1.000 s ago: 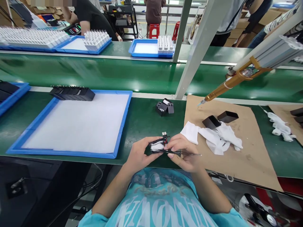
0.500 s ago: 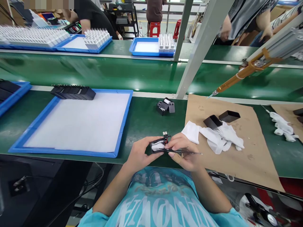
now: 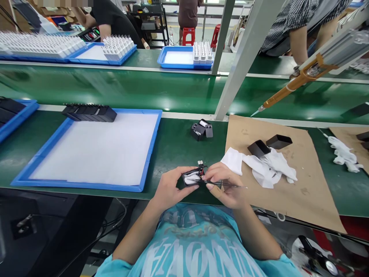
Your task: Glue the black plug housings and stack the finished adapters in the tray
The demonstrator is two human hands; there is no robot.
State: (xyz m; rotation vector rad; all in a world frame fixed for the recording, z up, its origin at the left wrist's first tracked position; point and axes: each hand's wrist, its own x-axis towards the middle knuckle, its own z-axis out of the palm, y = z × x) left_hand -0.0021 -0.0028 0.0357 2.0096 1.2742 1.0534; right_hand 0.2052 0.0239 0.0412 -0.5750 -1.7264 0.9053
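Observation:
My left hand (image 3: 172, 187) grips a small black plastic housing (image 3: 188, 184) by its left side, over the table's front edge. White material lies inside the housing. A black piece with two pale metal prongs (image 3: 200, 164) stands up at its far end, with a bit of red wire beside it. In my right hand (image 3: 226, 184) is a pair of dark tweezers (image 3: 235, 186), held sideways with its tips over the white material. My right fingertips are close to the wire; whether they touch it I cannot tell.
A blue-rimmed tray (image 3: 144, 161) with a row of black housings (image 3: 89, 112) lies left. Small black parts (image 3: 201, 130) sit ahead. On brown cardboard (image 3: 314, 192) are black cases (image 3: 279, 142) and white cloth (image 3: 271, 169). A glue dispenser (image 3: 284, 94) hangs above; a frame post (image 3: 245, 57) rises nearby.
The tweezers' tips have shifted slightly over the white material, and the housing has tilted a little. At the back right, a co-worker has leaned and moved an arm behind the dispenser, which has shifted slightly.

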